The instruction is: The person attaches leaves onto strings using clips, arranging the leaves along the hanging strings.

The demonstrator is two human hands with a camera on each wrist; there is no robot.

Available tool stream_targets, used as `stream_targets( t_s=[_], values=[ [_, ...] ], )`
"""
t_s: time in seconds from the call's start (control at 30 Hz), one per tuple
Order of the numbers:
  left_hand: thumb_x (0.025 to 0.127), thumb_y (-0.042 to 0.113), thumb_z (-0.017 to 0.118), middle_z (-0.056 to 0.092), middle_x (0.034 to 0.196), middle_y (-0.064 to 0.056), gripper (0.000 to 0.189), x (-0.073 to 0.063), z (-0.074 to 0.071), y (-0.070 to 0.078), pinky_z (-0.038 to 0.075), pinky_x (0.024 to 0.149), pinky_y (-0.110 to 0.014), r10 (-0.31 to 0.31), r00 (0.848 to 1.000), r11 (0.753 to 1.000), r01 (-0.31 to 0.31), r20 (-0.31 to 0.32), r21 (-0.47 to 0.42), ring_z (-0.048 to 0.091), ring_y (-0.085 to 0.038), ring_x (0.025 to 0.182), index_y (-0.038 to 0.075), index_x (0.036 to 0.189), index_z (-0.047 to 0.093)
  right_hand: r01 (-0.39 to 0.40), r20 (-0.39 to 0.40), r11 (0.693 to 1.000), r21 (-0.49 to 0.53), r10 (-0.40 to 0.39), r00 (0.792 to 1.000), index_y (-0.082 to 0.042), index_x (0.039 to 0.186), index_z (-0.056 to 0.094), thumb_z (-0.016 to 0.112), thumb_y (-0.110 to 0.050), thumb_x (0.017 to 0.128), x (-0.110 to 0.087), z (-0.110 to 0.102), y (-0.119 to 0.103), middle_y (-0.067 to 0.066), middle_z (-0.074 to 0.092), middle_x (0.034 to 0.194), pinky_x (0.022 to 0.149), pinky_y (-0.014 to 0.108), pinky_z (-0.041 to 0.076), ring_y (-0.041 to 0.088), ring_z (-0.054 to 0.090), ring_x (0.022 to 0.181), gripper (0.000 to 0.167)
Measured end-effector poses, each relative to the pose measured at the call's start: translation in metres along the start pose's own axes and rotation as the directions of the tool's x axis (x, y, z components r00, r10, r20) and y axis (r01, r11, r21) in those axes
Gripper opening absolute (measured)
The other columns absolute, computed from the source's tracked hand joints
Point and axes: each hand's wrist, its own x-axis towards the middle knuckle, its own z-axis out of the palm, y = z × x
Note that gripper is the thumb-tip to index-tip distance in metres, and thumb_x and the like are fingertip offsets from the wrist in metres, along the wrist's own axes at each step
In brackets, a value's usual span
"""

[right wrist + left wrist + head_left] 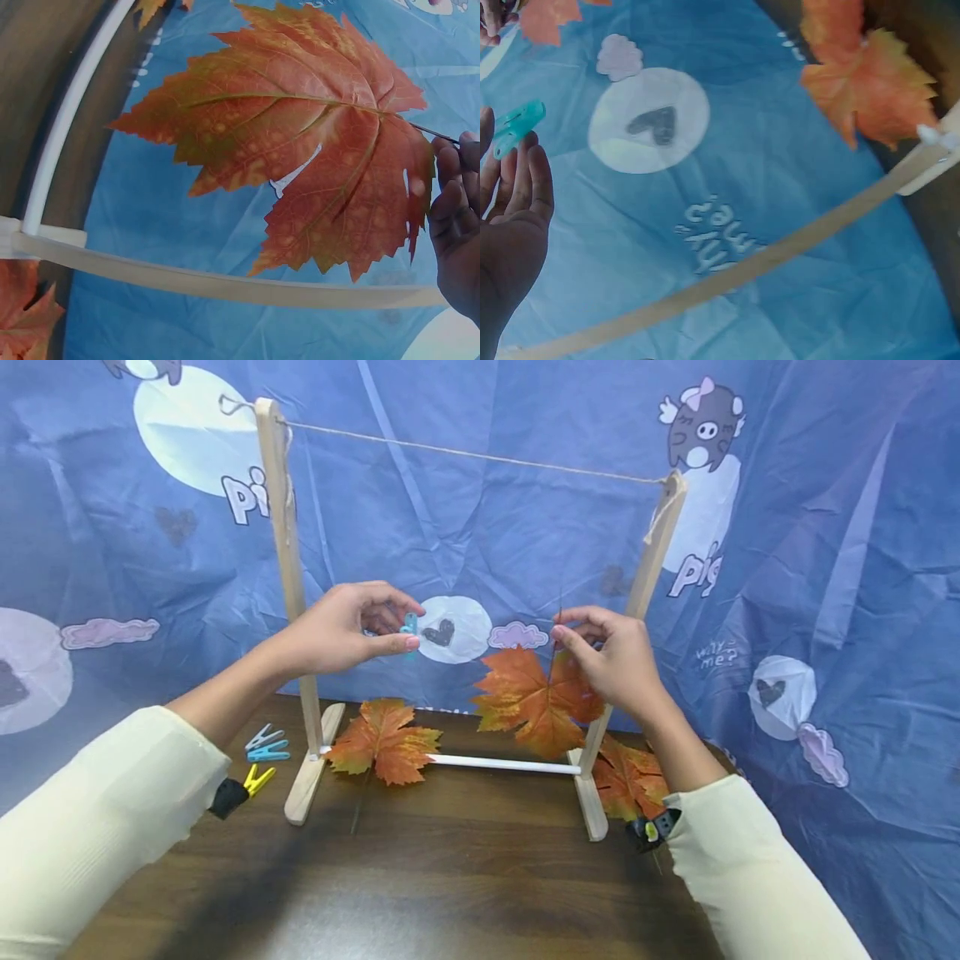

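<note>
Inside the wooden frame, my left hand (352, 625) pinches a teal clothespin (409, 625) between thumb and fingers. In the left wrist view the clothespin (521, 124) juts past the fingertips. My right hand (617, 653) pinches the thin stem of an orange maple leaf (536, 702), which hangs tip down below the fingers. The right wrist view shows this leaf (300, 142) spread broadly, its stem running into the fingers. Above both hands a string (472, 453) stretches between the two posts.
A second maple leaf (386, 743) lies by the left foot of the frame, a third (630, 777) by the right. Several clothespins (267, 750), blue and yellow, lie on the table (450, 877) at left. A white rod (502, 764) joins the posts (288, 552) low down. Printed blue cloth hangs behind.
</note>
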Motion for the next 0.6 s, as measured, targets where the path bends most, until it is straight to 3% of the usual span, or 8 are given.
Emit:
stream_targets(
  t_s=[0.33, 0.6],
  values=[
    [0.096, 0.028, 0.075, 0.066, 0.119, -0.005, 0.038, 0.039, -0.015, 0.035, 0.056, 0.091, -0.036, 0.089, 0.996, 0.995, -0.088, -0.015, 0.056, 0.067, -0.019, 0.102, 0.013, 0.130, 0.068, 0.018, -0.044, 0.999, -0.042, -0.019, 0.999, 0.001, 0.107, 0.076, 0.072, -0.012, 0.098, 0.015, -0.012, -0.003, 0.012, 0.076, 0.079, 0.047, 0.015, 0.039, 0.005, 0.059, 0.057, 0.017],
    [0.098, 0.025, 0.071, 0.064, 0.126, -0.004, 0.041, 0.058, -0.018, 0.061, 0.055, 0.092, -0.029, 0.216, 0.974, 0.971, -0.207, -0.070, 0.123, 0.064, -0.014, 0.104, 0.009, 0.135, 0.065, 0.047, -0.085, 0.998, -0.047, -0.051, 0.995, 0.000, 0.105, 0.078, 0.072, -0.013, 0.097, 0.026, -0.020, -0.009, 0.012, 0.075, 0.076, 0.045, 0.014, 0.040, 0.003, 0.057, 0.054, 0.016]
  ],
)
